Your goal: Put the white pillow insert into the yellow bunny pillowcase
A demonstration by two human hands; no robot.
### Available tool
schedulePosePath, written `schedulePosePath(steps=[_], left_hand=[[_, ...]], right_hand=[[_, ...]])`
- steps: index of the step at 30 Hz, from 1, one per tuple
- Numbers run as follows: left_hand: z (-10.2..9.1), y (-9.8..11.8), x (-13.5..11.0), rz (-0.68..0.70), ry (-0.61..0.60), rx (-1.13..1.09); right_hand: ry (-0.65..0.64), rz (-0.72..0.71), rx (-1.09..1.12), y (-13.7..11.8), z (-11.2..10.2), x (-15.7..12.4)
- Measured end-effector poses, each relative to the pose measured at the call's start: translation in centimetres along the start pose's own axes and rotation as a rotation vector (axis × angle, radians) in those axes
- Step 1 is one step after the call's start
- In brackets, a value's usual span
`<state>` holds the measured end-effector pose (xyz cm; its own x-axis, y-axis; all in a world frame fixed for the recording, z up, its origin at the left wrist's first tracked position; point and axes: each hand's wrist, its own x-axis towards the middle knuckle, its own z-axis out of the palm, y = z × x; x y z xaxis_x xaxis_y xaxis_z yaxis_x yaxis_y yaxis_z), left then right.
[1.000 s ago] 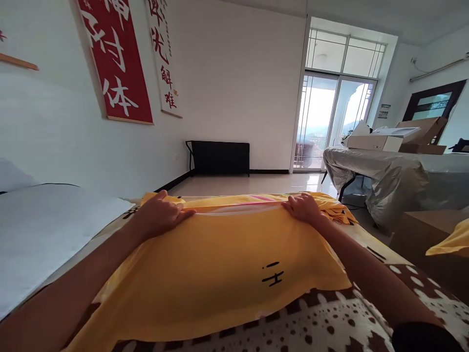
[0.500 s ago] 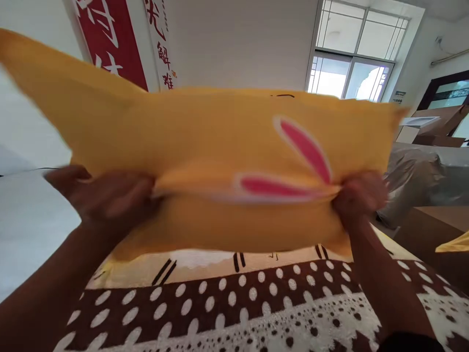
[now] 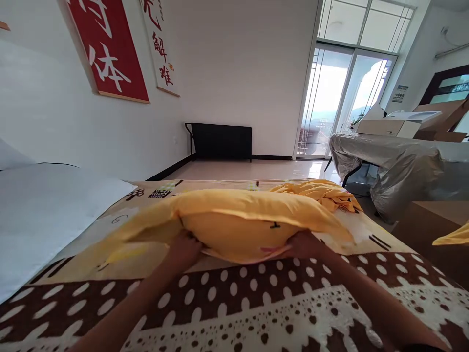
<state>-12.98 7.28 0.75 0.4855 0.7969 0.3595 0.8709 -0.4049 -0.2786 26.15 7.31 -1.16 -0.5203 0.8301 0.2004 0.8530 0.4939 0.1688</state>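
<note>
A yellow pillow (image 3: 234, 230) with a bit of pink print spans the middle of the view, low over the patterned bedspread (image 3: 234, 293). My left hand (image 3: 186, 248) grips its near side at the left, fingers curled into the cloth. On the right, my right hand (image 3: 301, 243) clutches the near side too, its fingertips partly hidden by the fabric. The pillow's left and right ends droop outward past my hands. Behind it to the right, a crumpled yellow cloth (image 3: 326, 193) lies on the bed.
A white pillow (image 3: 66, 205) rests at the left. Beyond the bed, a black folded panel (image 3: 222, 142) leans on the wall. To the right stand a plastic-covered table (image 3: 384, 151) bearing boxes and a cardboard box (image 3: 432, 234), with yellow fabric (image 3: 452, 235) at the edge.
The pillow has come down from in front of my face to near the bed, tilting flatter. My hands have moved lower and closer together, still gripping it.
</note>
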Motion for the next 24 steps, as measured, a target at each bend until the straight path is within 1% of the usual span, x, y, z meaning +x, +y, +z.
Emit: schedulePosePath(steps=[2,4,5,6,7,8,10,12,13,15,17,19,20,22,23,24], left_hand=[[-3.5,-1.8,1.3,-0.033,0.039,0.082],[-6.5,-2.9,2.5,-0.11,0.103,0.167],[-7.5,-3.1,3.0,-0.151,0.133,0.201],[-7.9,-2.9,3.2,-0.183,0.155,0.225],[-7.8,-2.5,3.2,-0.199,0.165,0.236],[-7.2,-1.8,3.1,-0.195,0.159,0.234],[-5.0,-0.1,2.4,-0.16,0.125,0.208],[-2.6,1.3,1.8,-0.126,0.091,0.18],[-1.7,1.8,1.5,-0.117,0.082,0.172],[-1.0,2.2,1.2,-0.108,0.08,0.166],[-1.4,2.0,0.7,-0.096,0.08,0.168],[-2.5,1.7,-0.2,-0.094,0.062,0.152],[-3.2,1.5,-0.9,-0.103,0.041,0.128],[-4.6,1.0,-2.6,-0.133,-0.051,0.028],[-5.4,0.5,-3.7,-0.151,-0.091,-0.04],[-6.3,-0.1,-4.8,-0.164,-0.105,-0.1]], right_hand=[[0.043,0.018,-0.119,2.0,-3.5,1.3],[0.146,0.101,-0.167,3.4,-6.4,2.5],[0.213,0.143,-0.195,3.7,-7.3,2.9],[0.276,0.172,-0.218,3.6,-7.5,3.2],[0.322,0.186,-0.226,3.3,-7.1,3.3],[0.346,0.187,-0.22,2.7,-6.1,3.3],[0.33,0.175,-0.175,1.2,-3.0,3.1],[0.312,0.2,-0.147,0.0,0.2,2.8],[0.315,0.218,-0.143,-0.4,1.4,2.5],[0.336,0.24,-0.142,-0.6,2.6,1.8],[0.358,0.243,-0.142,-0.3,2.5,0.7],[0.403,0.21,-0.128,-0.1,1.8,-0.7],[0.434,0.181,-0.113,-0.1,1.4,-1.5],[0.481,0.108,-0.065,-0.2,0.4,-3.1],[0.479,0.076,-0.035,-0.2,-0.1,-3.9],[0.454,0.049,-0.005,-0.4,-0.6,-4.7]])
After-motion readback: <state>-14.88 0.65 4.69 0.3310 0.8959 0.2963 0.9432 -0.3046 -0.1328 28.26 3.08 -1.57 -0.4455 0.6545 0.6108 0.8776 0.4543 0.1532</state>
